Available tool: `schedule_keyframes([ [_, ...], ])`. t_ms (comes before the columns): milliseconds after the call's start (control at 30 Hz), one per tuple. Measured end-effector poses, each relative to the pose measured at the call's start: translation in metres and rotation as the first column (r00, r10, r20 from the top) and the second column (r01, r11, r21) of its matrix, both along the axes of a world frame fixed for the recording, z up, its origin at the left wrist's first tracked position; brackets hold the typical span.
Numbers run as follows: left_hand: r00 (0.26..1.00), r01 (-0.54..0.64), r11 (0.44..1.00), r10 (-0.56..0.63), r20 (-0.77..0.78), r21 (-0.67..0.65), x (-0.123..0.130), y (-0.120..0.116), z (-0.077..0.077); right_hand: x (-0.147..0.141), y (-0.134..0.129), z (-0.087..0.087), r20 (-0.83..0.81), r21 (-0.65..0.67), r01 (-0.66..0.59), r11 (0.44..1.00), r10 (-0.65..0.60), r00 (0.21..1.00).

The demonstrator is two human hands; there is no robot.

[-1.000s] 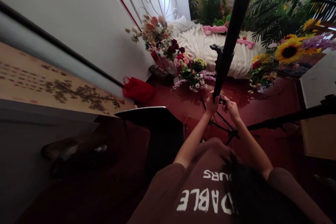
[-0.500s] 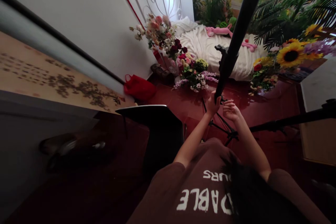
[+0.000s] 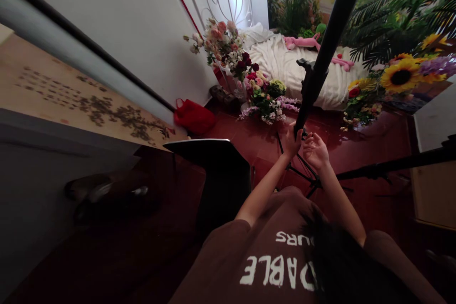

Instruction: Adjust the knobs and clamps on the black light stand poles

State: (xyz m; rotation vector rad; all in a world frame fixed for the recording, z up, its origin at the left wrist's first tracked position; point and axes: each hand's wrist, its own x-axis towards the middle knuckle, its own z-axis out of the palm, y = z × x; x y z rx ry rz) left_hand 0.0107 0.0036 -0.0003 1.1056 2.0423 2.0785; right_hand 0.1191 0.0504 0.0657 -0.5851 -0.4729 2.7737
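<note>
A black light stand rises at a slant in front of me, with its upper end out of the frame. My left hand is wrapped around its pole low down, just under the black clamp collar. On the right side of the pole sits a small dark knob. The curled fingertips of my right hand are closed at this knob; their exact grip is small in view. Below both hands the spread legs of the stand reach the red tiled floor.
A black chair stands left of my arms, a red bag beyond it. Flower bunches and a white-draped bed lie ahead. Another black pole crosses at right, below sunflowers. A printed panel leans left.
My right hand's fingers, stretched out across the knob before, are now curled in with the wrist turned. My left hand stays on the pole. The whole view has shifted slightly.
</note>
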Motion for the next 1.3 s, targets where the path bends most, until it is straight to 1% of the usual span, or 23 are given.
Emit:
schedule_keyframes([
  [67, 0.997, -0.066, 0.998, 0.065, 0.033, 0.013, 0.012, -0.004, 0.004, 0.013, 0.003, -0.002, 0.179, 0.162, 0.001, 0.987, -0.031, 0.983],
  [100, 0.993, -0.108, 0.994, 0.107, 0.050, 0.016, 0.020, -0.006, 0.005, 0.021, 0.006, -0.004, 0.261, 0.262, -0.005, 0.965, -0.066, 0.963],
  [167, 0.975, -0.204, 0.979, 0.202, 0.088, 0.011, 0.038, -0.012, 0.003, 0.042, 0.015, -0.011, 0.382, 0.454, -0.032, 0.890, -0.163, 0.910],
  [233, 0.949, -0.287, 0.958, 0.287, 0.131, -0.016, 0.058, -0.018, -0.006, 0.068, 0.026, -0.020, 0.441, 0.573, -0.044, 0.818, -0.263, 0.858],
  [300, 0.936, -0.306, 0.950, 0.312, 0.165, -0.061, 0.076, -0.024, -0.020, 0.098, 0.036, -0.029, 0.465, 0.614, 0.013, 0.789, -0.375, 0.802],
  [367, 0.958, -0.229, 0.969, 0.241, 0.155, -0.091, 0.090, -0.025, -0.033, 0.128, 0.044, -0.036, 0.475, 0.628, 0.113, 0.770, -0.494, 0.728],
  [433, 0.987, -0.100, 0.990, 0.111, 0.112, -0.100, 0.102, -0.023, -0.043, 0.155, 0.048, -0.040, 0.475, 0.632, 0.208, 0.746, -0.586, 0.657],
  [467, 0.995, -0.033, 0.995, 0.041, 0.090, -0.098, 0.106, -0.020, -0.045, 0.166, 0.047, -0.042, 0.476, 0.630, 0.241, 0.739, -0.612, 0.632],
  [533, 0.995, 0.093, 0.991, -0.088, 0.057, -0.094, 0.113, -0.009, -0.043, 0.185, 0.043, -0.043, 0.486, 0.620, 0.271, 0.736, -0.632, 0.603],
  [600, 0.973, 0.229, 0.968, -0.227, 0.029, -0.104, 0.119, 0.006, -0.036, 0.197, 0.037, -0.043, 0.491, 0.626, 0.282, 0.727, -0.649, 0.582],
  [633, 0.953, 0.303, 0.946, -0.304, 0.010, -0.114, 0.122, 0.015, -0.031, 0.202, 0.034, -0.043, 0.486, 0.637, 0.292, 0.714, -0.666, 0.566],
  [700, 0.887, 0.453, 0.881, -0.461, -0.036, -0.137, 0.130, 0.035, -0.020, 0.210, 0.029, -0.042, 0.463, 0.658, 0.330, 0.677, -0.709, 0.532],
  [800, 0.744, 0.641, 0.752, -0.658, -0.117, -0.155, 0.149, 0.066, -0.003, 0.223, 0.023, -0.041, 0.427, 0.662, 0.405, 0.631, -0.762, 0.487],
  [867, 0.651, 0.724, 0.667, -0.745, -0.149, -0.172, 0.165, 0.084, 0.004, 0.232, 0.021, -0.039, 0.410, 0.666, 0.438, 0.604, -0.787, 0.461],
  [967, 0.552, 0.807, 0.562, -0.827, -0.106, -0.183, 0.189, 0.104, 0.006, 0.243, 0.019, -0.035, 0.385, 0.685, 0.448, 0.574, -0.808, 0.447],
  [1033, 0.513, 0.846, 0.508, -0.858, -0.014, -0.161, 0.201, 0.111, 0.004, 0.247, 0.019, -0.032, 0.379, 0.686, 0.448, 0.573, -0.808, 0.452],
  [1067, 0.500, 0.859, 0.490, -0.865, 0.037, -0.148, 0.205, 0.112, 0.002, 0.249, 0.019, -0.030, 0.381, 0.683, 0.450, 0.576, -0.806, 0.454],
  [1100, 0.495, 0.865, 0.482, -0.865, 0.080, -0.139, 0.208, 0.112, 0.000, 0.249, 0.020, -0.029, 0.383, 0.679, 0.452, 0.578, -0.804, 0.454],
  [1167, 0.507, 0.860, 0.492, -0.853, 0.125, -0.133, 0.211, 0.111, -0.002, 0.250, 0.021, -0.027, 0.390, 0.674, 0.450, 0.586, -0.799, 0.458],
  [1300, 0.552, 0.832, 0.539, -0.827, 0.108, -0.131, 0.213, 0.110, -0.005, 0.249, 0.027, -0.022, 0.394, 0.684, 0.422, 0.595, -0.788, 0.473],
])
